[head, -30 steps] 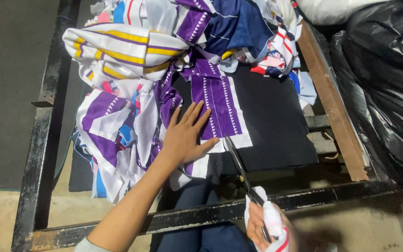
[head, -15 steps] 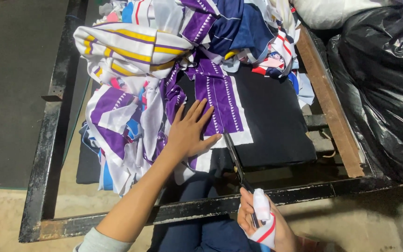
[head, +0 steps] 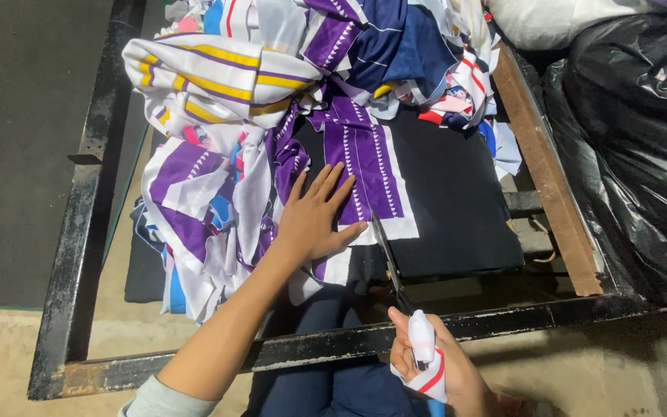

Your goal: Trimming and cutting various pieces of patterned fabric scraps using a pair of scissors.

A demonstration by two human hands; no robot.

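Pressing your left hand [head: 314,220], fingers spread, flattens the purple-striped cloth [head: 364,166] near the frame's [head: 503,320] front edge while your right hand [head: 434,367], fingers curled, works the scissors [head: 387,259].

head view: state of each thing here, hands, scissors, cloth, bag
left hand: flat, fingers spread, pressing the purple and white cloth
right hand: closed on the scissors handle
scissors: blades at the cloth edge
cloth pile: heaped, crumpled
black bag: full
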